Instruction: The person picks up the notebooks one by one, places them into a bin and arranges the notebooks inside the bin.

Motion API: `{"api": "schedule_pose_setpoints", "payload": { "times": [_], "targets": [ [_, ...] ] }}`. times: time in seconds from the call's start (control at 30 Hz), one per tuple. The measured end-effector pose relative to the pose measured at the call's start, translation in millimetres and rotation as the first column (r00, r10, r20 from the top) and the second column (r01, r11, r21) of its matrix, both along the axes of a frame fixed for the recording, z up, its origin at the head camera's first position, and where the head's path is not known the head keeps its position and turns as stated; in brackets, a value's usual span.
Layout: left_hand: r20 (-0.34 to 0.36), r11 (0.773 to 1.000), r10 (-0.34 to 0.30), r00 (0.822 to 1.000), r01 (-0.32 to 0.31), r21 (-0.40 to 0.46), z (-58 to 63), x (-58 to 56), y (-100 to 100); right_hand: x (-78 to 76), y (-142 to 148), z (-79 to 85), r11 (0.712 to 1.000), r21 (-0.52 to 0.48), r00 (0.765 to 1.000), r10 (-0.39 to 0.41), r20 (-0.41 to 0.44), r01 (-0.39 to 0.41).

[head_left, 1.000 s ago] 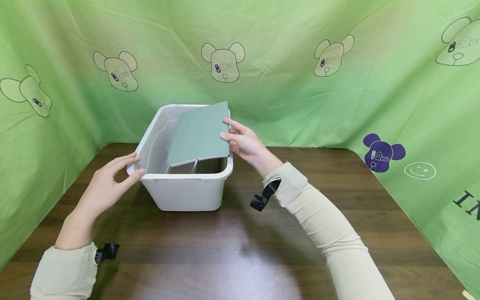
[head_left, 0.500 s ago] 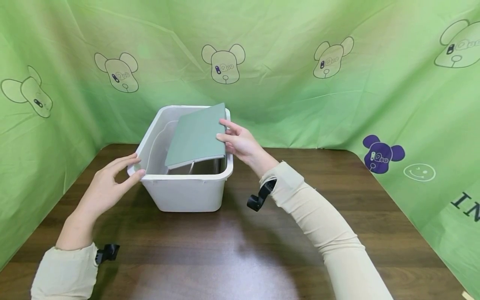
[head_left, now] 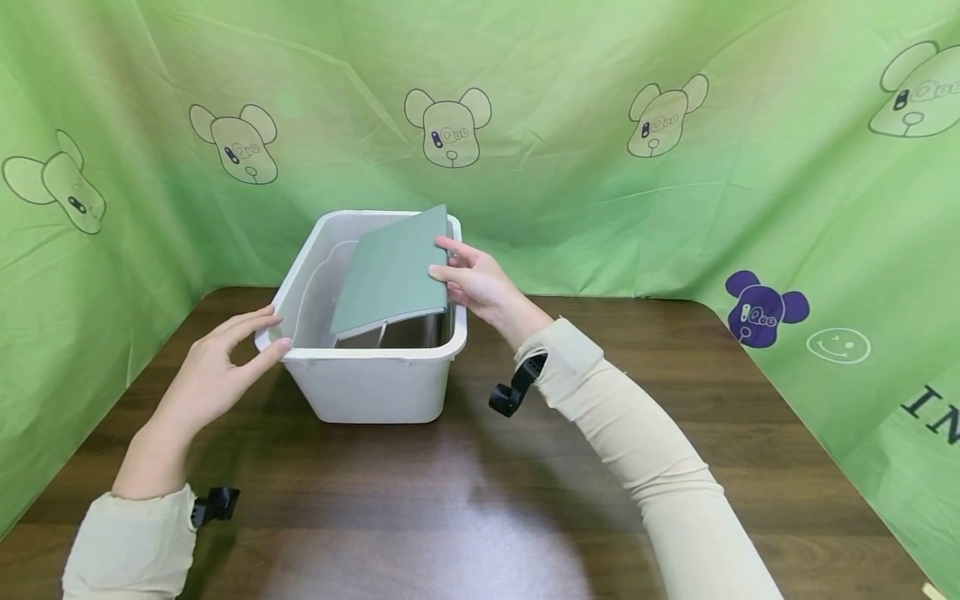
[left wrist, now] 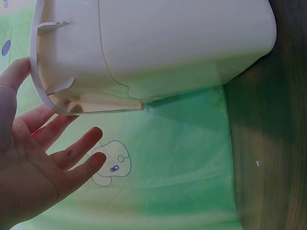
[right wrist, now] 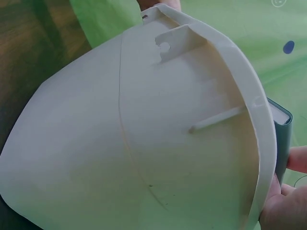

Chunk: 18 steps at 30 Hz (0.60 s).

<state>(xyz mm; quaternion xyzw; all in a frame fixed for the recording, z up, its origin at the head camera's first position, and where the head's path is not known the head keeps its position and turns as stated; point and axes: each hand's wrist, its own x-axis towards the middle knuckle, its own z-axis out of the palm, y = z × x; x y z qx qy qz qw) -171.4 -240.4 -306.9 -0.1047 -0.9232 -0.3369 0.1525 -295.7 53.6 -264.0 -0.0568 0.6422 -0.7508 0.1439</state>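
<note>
A white plastic bin (head_left: 367, 387) stands on the table, its mouth facing up. A grey-green hardcover book (head_left: 393, 271) lies tilted across the mouth, right side higher, its left edge down inside the bin. My right hand (head_left: 487, 287) pinches the book's right edge, thumb on the cover. In the right wrist view the book's spine (right wrist: 284, 143) and white pages show beyond the rim. My left hand (head_left: 210, 367) touches the bin's near left corner with fairly straight fingertips over the rim; in the left wrist view two fingers (left wrist: 79, 148) stand free of it.
Below the book, a thin white strip (head_left: 383, 335) and a dark shape (head_left: 420, 333) show inside the bin; the book hides the rest. The brown wooden table (head_left: 480, 500) is bordered by a green printed cloth (head_left: 555, 200) at the back and sides.
My right hand and the book have shifted slightly left and the book's right edge has come inward over the bin's rim. My left hand and the bin stay in place.
</note>
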Motion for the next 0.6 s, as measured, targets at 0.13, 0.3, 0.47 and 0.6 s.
{"api": "schedule_pose_setpoints", "payload": {
  "times": [0.13,0.3,0.47,0.6],
  "targets": [
    [0.0,1.0,0.0,1.0,0.0,-0.001,0.1,0.1,0.0,-0.3,-1.5,1.2,0.999,0.03,1.0,-0.011,0.005,0.011],
    [-0.003,1.0,-0.001,1.0,0.001,0.001,0.6,0.2,0.2,0.4,-2.9,2.7,0.999,0.049,1.0,-0.015,0.004,0.015],
    [-0.002,1.0,-0.003,1.0,0.003,0.001,0.6,-0.3,0.1,0.4,-3.4,3.0,0.998,0.054,1.0,-0.024,0.006,0.023],
    [-0.001,1.0,-0.003,1.0,0.003,-0.001,0.3,-1.0,-0.5,0.2,-4.1,3.5,0.998,0.065,1.0,-0.029,0.006,0.028]
  ]
}}
